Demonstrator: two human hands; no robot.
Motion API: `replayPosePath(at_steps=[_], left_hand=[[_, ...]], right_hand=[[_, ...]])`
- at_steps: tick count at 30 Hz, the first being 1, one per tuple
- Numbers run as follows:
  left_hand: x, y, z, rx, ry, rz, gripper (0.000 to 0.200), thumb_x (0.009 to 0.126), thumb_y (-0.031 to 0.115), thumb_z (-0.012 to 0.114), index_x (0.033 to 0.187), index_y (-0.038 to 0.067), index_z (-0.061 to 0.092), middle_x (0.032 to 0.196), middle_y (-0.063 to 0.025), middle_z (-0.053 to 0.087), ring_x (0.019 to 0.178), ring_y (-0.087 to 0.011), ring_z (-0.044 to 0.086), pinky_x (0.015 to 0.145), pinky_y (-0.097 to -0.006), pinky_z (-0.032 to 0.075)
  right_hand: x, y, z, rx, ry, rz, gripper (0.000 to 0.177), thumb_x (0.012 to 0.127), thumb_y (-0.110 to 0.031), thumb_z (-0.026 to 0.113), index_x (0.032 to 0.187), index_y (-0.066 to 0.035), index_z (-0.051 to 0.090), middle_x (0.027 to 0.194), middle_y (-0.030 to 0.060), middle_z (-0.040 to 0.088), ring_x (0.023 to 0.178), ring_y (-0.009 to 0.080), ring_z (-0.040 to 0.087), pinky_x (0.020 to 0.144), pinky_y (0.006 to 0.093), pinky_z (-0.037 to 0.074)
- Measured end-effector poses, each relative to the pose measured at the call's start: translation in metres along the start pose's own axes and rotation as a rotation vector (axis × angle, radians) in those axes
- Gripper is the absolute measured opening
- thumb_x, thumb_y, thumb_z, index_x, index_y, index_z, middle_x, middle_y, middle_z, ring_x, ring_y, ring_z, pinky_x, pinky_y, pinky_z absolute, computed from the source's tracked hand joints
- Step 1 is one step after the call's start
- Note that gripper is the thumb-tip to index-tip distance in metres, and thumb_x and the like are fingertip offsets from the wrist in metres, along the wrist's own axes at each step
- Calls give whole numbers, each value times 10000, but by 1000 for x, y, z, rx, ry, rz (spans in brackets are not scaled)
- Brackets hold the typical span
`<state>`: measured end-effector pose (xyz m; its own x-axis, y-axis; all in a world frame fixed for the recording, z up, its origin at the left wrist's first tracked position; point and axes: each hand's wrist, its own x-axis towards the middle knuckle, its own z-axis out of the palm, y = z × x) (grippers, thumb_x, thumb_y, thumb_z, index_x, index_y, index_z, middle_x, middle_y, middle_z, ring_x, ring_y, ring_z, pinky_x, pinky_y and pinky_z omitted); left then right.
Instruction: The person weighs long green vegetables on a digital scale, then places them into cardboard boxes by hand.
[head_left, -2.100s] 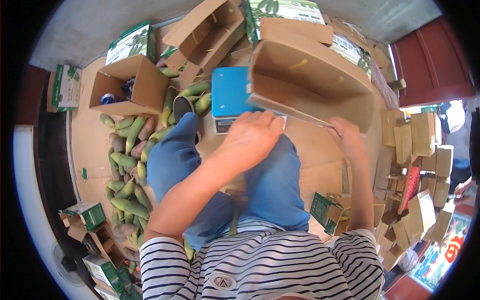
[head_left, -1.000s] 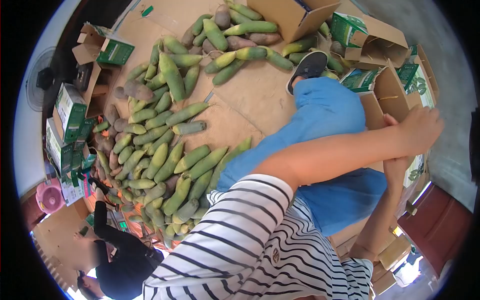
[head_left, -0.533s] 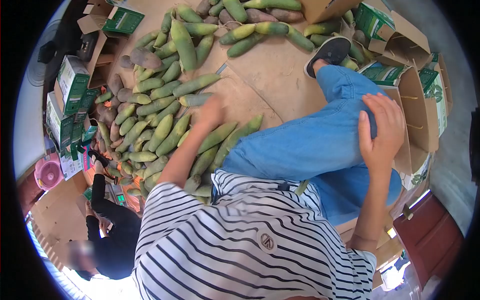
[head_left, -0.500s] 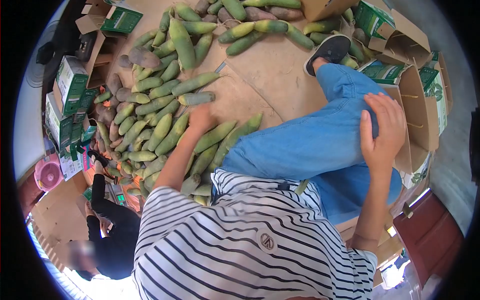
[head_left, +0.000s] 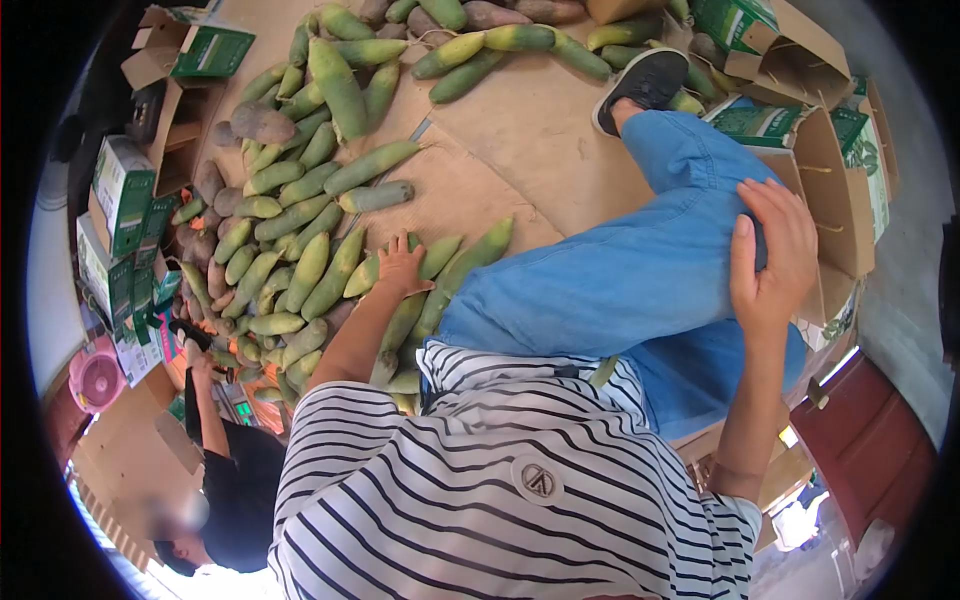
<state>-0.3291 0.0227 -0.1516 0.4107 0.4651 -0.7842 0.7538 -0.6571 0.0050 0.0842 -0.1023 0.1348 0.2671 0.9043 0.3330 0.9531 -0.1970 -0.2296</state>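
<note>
Radish in hand: one green radish (head_left: 358, 281) lies flat on the cardboard floor sheet (head_left: 530, 140), at the near edge of the heap and just beside the person's thigh.
Left hand: the left hand (head_left: 402, 268) is laid on top of that radish; the fingers (head_left: 398, 246) are spread apart and point to 12 o'clock. They rest on its upper side and are not closed round it. The radish's pale end sticks out at 8 o'clock of the palm.
Progress: by my reading the pick is only at first contact, as the radish is touched but not gripped or lifted.
What is left: the radish heap (head_left: 290, 215) looks barely drawn down, spreading from 9 to 12 o'clock of the left hand.
Right hand: the right hand (head_left: 768, 250) rests open on the jeans knee (head_left: 640, 270), fingers loosely apart, holding nothing.
Carton: an open brown carton (head_left: 838, 195) stands at 3 o'clock of the right hand, its visible inside bare.
Farther out: a dark shoe (head_left: 640, 85) lies at 12 o'clock. Green printed boxes (head_left: 120, 190) are stacked at 9 o'clock, and another person (head_left: 235, 480) in black crouches at 7 o'clock.
</note>
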Motion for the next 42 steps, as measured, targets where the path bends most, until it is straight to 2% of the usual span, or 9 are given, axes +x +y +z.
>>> replayPosePath(at_steps=[6, 15, 22, 25, 26, 31, 34, 39, 42], left_hand=[[35, 11, 9, 131, -67, -17, 810, 580, 486, 795, 1255, 186, 463, 1372, -185, 323, 1273, -392, 317, 985, -564, 324], [62, 24, -12, 238, -366, -59, 938, 511, 504, 817, 1323, 222, 442, 1402, -119, 323, 1302, -368, 301, 974, -569, 341], [58, 5, -3, 97, -204, -17, 793, 549, 484, 764, 1225, 147, 524, 1292, -184, 425, 1240, -378, 375, 980, -548, 339], [49, 2, -8, -13, -142, -15, 738, 572, 453, 739, 1181, 97, 525, 1244, -199, 453, 1194, -390, 407, 953, -548, 362], [48, -1, -7, -33, -138, -19, 780, 548, 452, 764, 1193, 88, 518, 1274, -200, 432, 1203, -389, 404, 961, -543, 355], [34, 11, -40, -109, -12, -18, 863, 508, 443, 815, 1219, 72, 495, 1331, -208, 385, 1207, -380, 403, 960, -529, 342], [42, 27, -57, -223, 320, 126, 851, 533, 430, 806, 1192, -4, 488, 1313, -223, 387, 1200, -381, 391, 959, -485, 348], [71, 100, -119, -473, 714, 356, 827, 575, 347, 814, 1206, -53, 460, 1281, -254, 402, 1181, -418, 388, 993, -445, 333], [78, 148, -176, -690, 767, 536, 745, 607, 208, 818, 1204, -55, 459, 1189, -226, 496, 1095, -329, 493, 953, -394, 381]], right_hand=[[1, 2, -4, -34, 14, -1, 185, 726, -96, 619, 905, -61, 648, 966, 73, 636, 972, 277, 585, 894, 409, 420], [5, 0, -1, -32, 71, -26, 169, 708, -140, 652, 864, -76, 646, 930, 54, 629, 951, 255, 583, 871, 423, 432], [-7, 19, -37, 256, -146, 13, 266, 799, -202, 615, 1029, -67, 624, 1128, 100, 582, 1096, 284, 520, 950, 418, 390], [-20, 56, -61, 474, -134, 246, 321, 863, -263, 569, 1107, -55, 588, 1219, 119, 523, 1150, 296, 480, 980, 400, 367], [-22, 73, -71, 370, -153, 273, 344, 892, -295, 534, 1122, -42, 571, 1244, 131, 500, 1161, 300, 474, 988, 379, 361], [-77, 176, -67, -213, -445, 528, 452, 826, -314, 592, 1187, -52, 517, 1186, 139, 537, 1105, 319, 506, 894, 428, 425], [-107, 214, -41, -166, -615, 672, 454, 799, -285, 622, 1179, -61, 516, 1144, 156, 562, 1083, 328, 522, 868, 433, 438], [-124, 232, -24, 32, -562, 668, 348, 800, -251, 631, 1092, -78, 556, 1011, 170, 618, 1015, 343, 564, 841, 439, 449], [-124, 229, -28, 22, -605, 651, 312, 806, -228, 631, 1067, -71, 563, 964, 169, 625, 968, 345, 578, 801, 447, 454]])
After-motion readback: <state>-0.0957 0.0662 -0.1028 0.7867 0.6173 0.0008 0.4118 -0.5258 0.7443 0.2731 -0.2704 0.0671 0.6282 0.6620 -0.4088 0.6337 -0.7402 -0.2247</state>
